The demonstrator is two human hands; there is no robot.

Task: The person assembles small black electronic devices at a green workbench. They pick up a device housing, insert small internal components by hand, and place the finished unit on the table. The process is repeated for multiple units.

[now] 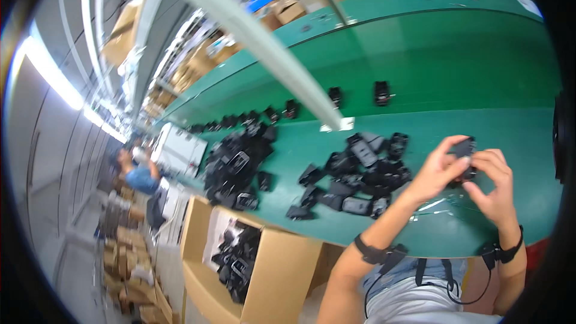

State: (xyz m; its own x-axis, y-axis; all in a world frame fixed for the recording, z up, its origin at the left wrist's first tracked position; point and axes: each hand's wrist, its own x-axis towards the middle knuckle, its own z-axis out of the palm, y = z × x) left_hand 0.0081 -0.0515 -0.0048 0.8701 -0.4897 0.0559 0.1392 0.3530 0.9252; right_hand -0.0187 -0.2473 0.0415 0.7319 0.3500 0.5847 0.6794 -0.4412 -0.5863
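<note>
Above the right part of the green workbench, my left hand (439, 173) grips a small black plastic housing (464, 147) between thumb and fingers. My right hand (493, 185) closes on the same housing from the other side, fingers bent around its lower part. The fingers partly cover the piece, so its full shape is hidden. To the left of my left forearm lies a loose pile of black and dark grey plastic housings (362, 151). Thin clear scraps (441, 207) lie on the bench just below my hands.
Farther left spreads a bigger heap of black housings (237, 159). A row of black pieces (381, 93) lines the back of the bench (480, 123). An open cardboard box (282, 276) holding black parts stands beside the front edge. A grey post (288, 66) rises mid-bench. A person (141, 174) sits far left.
</note>
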